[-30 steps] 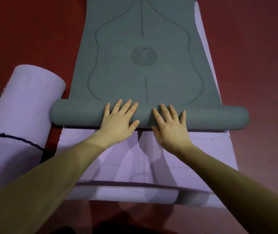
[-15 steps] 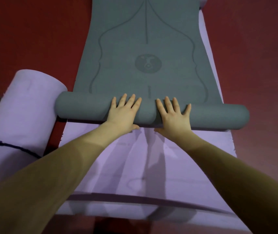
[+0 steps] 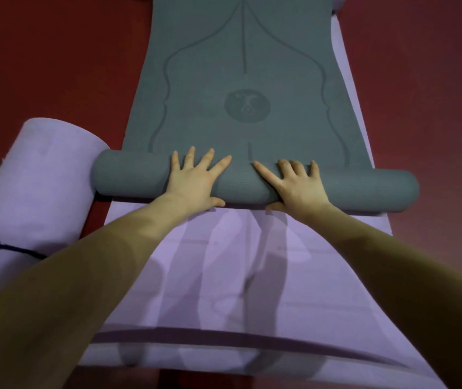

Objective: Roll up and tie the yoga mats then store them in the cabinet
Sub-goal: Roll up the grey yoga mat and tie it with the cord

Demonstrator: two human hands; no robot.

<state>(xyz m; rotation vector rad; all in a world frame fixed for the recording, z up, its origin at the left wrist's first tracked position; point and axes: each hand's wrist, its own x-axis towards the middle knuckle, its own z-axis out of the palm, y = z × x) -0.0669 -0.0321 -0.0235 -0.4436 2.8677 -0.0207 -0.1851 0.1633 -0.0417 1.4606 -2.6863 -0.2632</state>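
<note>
- Left hand (image 3: pixel 193 182) and right hand (image 3: pixel 294 186) press flat, fingers spread, gripping nothing, atop the grey mat roll (image 3: pixel 252 186).
- Even pressure from both palms should keep the roll tight and straight.

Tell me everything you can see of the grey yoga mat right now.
The grey yoga mat looks like matte foam, embossed with curved guide lines and a round emblem. Its near end is wound into a roll lying crosswise; the rest lies flat on a lilac mat. The left hand and right hand press on the roll.
</note>
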